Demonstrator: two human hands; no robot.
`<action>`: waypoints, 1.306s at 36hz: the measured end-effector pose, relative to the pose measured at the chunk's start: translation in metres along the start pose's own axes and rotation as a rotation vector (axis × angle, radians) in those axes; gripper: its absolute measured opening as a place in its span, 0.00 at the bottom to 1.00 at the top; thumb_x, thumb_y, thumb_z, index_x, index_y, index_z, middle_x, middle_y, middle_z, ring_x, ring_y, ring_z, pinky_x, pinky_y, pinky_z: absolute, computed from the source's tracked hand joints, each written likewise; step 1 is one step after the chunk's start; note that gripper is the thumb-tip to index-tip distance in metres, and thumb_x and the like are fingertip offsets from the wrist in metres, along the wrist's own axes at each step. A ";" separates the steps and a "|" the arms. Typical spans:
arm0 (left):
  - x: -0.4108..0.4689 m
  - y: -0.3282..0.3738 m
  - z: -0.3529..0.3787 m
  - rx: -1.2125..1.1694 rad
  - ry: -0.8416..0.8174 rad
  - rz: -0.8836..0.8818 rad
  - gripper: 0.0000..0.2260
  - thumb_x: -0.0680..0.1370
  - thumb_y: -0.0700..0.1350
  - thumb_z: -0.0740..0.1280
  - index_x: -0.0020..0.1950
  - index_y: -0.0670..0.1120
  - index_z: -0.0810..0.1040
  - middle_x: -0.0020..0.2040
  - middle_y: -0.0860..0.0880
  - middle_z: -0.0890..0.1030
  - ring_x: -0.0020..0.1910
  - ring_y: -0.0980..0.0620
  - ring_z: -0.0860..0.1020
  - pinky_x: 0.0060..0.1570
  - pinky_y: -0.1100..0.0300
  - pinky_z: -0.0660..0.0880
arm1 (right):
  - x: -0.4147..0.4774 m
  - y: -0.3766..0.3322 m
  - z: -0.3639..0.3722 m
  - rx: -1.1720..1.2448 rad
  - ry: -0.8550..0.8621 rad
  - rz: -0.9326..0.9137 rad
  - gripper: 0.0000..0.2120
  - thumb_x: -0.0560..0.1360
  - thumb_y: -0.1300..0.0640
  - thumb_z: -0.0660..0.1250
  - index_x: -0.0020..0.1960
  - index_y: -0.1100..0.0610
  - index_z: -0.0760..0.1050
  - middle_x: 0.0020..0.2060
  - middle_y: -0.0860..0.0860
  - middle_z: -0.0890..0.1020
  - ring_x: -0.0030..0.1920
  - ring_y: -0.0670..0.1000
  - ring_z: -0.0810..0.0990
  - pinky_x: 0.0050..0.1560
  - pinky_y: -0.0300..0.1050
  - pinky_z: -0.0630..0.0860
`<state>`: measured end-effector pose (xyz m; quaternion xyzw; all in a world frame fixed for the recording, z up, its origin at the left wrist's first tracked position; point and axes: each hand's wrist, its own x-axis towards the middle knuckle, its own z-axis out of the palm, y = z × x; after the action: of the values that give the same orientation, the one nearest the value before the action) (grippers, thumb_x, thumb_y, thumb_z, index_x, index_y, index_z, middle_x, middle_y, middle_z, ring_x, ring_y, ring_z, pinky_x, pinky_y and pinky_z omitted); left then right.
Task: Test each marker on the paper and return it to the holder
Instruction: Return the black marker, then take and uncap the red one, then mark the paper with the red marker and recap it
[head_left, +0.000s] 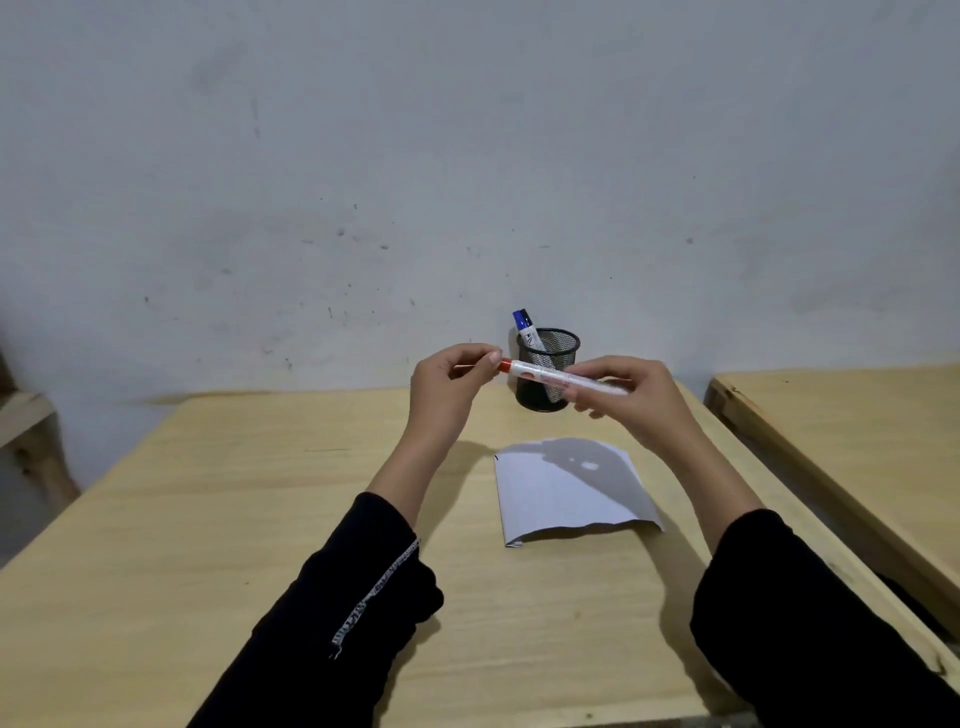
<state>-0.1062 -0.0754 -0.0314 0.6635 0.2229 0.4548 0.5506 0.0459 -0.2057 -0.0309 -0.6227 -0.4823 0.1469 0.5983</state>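
Observation:
I hold a white marker with red trim (540, 375) level above the table, between both hands. My right hand (631, 400) grips its barrel. My left hand (451, 383) pinches the red cap end; the cap is mostly hidden in my fingers. Behind the marker, a black mesh holder (548, 376) stands near the wall with a blue-capped marker (521, 320) and a dark-capped one beside it sticking out. A white sheet of paper (566, 493) lies flat on the table below my right hand, partly in shadow.
The wooden table (234, 519) runs up to a scuffed grey wall. A second wooden table (857, 415) stands to the right across a narrow gap. Part of a wooden frame (31, 431) shows at the left edge.

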 end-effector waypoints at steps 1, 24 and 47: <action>-0.001 0.000 0.000 -0.026 0.001 -0.010 0.05 0.75 0.41 0.70 0.42 0.50 0.82 0.41 0.50 0.84 0.43 0.54 0.81 0.56 0.59 0.76 | -0.001 -0.002 0.000 0.065 0.036 -0.002 0.09 0.67 0.67 0.74 0.47 0.59 0.83 0.37 0.55 0.83 0.32 0.44 0.81 0.35 0.36 0.77; -0.006 0.002 0.009 -0.080 -0.113 0.085 0.05 0.74 0.37 0.69 0.48 0.44 0.83 0.40 0.53 0.84 0.40 0.61 0.81 0.49 0.66 0.78 | -0.002 -0.010 0.031 0.742 0.115 0.076 0.06 0.68 0.65 0.69 0.45 0.62 0.78 0.33 0.49 0.84 0.36 0.46 0.82 0.41 0.33 0.78; 0.017 -0.069 -0.030 0.698 -0.264 -0.210 0.05 0.73 0.34 0.66 0.47 0.39 0.81 0.41 0.48 0.78 0.40 0.51 0.75 0.35 0.68 0.70 | -0.002 0.028 0.017 0.491 0.226 0.150 0.06 0.72 0.69 0.67 0.41 0.59 0.78 0.34 0.51 0.82 0.36 0.47 0.80 0.41 0.34 0.77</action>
<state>-0.1088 -0.0259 -0.0899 0.8374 0.3580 0.2035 0.3594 0.0438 -0.1918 -0.0608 -0.5054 -0.3150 0.2326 0.7689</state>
